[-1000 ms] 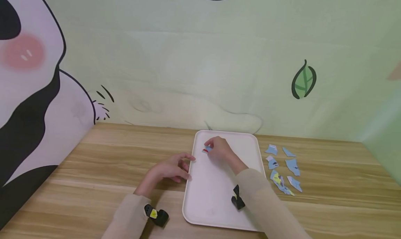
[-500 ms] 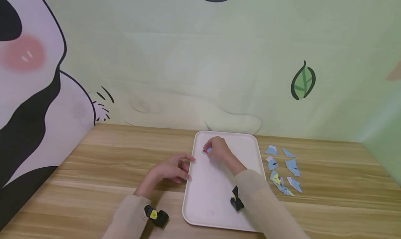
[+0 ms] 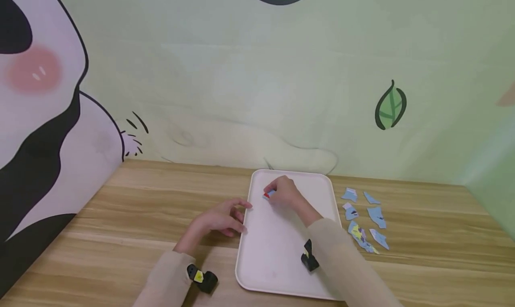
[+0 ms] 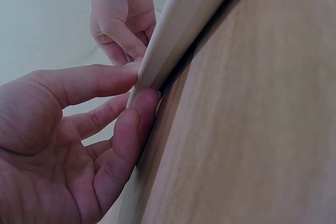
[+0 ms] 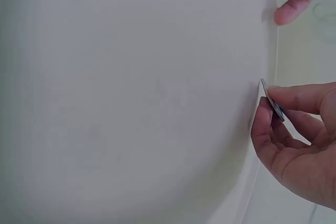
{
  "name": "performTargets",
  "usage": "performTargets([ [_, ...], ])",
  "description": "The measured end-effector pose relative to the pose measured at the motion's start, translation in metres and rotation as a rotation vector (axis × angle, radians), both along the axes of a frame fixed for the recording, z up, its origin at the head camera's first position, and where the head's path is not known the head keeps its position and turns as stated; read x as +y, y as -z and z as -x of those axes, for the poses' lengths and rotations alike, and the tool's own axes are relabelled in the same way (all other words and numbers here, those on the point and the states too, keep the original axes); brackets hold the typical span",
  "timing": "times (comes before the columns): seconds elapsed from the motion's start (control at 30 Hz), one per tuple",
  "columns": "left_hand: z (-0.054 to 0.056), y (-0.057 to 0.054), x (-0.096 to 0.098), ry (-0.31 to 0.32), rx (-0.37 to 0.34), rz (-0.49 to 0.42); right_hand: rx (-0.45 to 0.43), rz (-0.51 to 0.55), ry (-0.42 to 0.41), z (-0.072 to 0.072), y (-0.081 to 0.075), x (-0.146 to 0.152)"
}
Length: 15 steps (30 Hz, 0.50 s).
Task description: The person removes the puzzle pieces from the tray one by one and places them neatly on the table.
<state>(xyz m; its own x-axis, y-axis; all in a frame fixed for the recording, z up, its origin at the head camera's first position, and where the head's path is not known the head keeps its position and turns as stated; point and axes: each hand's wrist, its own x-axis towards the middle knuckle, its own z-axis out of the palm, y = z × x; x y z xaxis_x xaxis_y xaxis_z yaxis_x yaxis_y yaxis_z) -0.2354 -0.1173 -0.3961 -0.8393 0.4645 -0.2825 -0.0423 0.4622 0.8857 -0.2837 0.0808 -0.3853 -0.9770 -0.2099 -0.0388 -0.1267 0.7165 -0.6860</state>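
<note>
My right hand (image 3: 284, 191) pinches a small blue-and-red puzzle piece (image 3: 267, 195) over the upper left part of the white tray (image 3: 273, 253). The right wrist view shows the piece (image 5: 272, 102) edge-on and tilted between thumb and fingers, its lower end close to the tray. Its printed face is mostly hidden by the fingers. At the tray's left side, my left hand (image 3: 223, 216) holds the rim; in the left wrist view fingertips (image 4: 139, 103) press on the outside of the tray edge (image 4: 176, 30), with another digit on its top.
Several loose blue puzzle pieces (image 3: 377, 216) lie on the wooden table (image 3: 434, 235) right of the tray, among them a larger one with yellow (image 3: 360, 236). The printed wall (image 3: 225, 119) stands right behind the tray's far edge.
The puzzle piece in my right hand has turned slightly, staying at nearly the same spot over the tray. My left hand stays at the rim. The head view has shifted a little.
</note>
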Motion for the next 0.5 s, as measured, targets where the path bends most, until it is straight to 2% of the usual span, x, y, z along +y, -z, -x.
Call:
performTargets([
  [0.3, 0.000, -0.001, 0.001, 0.003, 0.006, 0.014, -0.037, -0.020, -0.022, 0.000, -0.014, 0.015],
  [0.5, 0.000, -0.001, 0.001, 0.001, 0.007, 0.012, -0.065, 0.033, -0.083, -0.002, -0.024, 0.028],
])
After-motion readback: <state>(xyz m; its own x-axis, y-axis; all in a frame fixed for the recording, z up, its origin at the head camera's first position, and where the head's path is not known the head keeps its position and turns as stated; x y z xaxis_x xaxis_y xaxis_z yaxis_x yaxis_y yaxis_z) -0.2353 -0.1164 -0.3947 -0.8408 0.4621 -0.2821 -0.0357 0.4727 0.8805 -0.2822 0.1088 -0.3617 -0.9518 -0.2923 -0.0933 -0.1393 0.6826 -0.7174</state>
